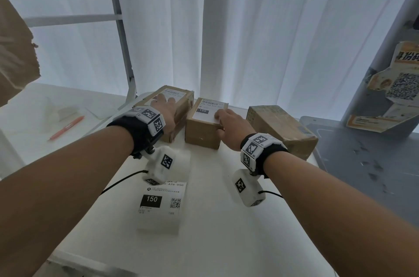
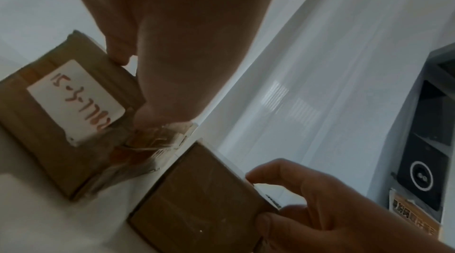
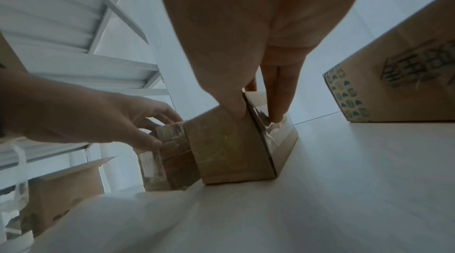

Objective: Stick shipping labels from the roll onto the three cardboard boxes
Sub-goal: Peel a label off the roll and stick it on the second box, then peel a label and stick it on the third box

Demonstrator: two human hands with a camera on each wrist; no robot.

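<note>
Three cardboard boxes stand in a row at the far edge of the white table (image 1: 226, 231). The left box (image 1: 181, 106) carries a white label on top; my left hand (image 1: 166, 107) lies over it, fingers on the label and thumb (image 3: 147, 140) down its taped side. The middle box (image 1: 201, 131) also bears a label (image 1: 209, 110). My right hand (image 1: 229, 127) grips its near right corner, thumb (image 3: 234, 107) on the front face, fingers down the right face. On the right box (image 1: 281, 129) I see no label. The label roll (image 1: 163, 206) lies near me, a printed label facing up.
A red pen (image 1: 66, 128) lies on the white surface at the left. A metal shelf frame (image 1: 127, 61) rises behind the left box. A grey surface (image 1: 374, 174) adjoins the table on the right, below a post with paper signs (image 1: 396, 86). White curtains hang behind.
</note>
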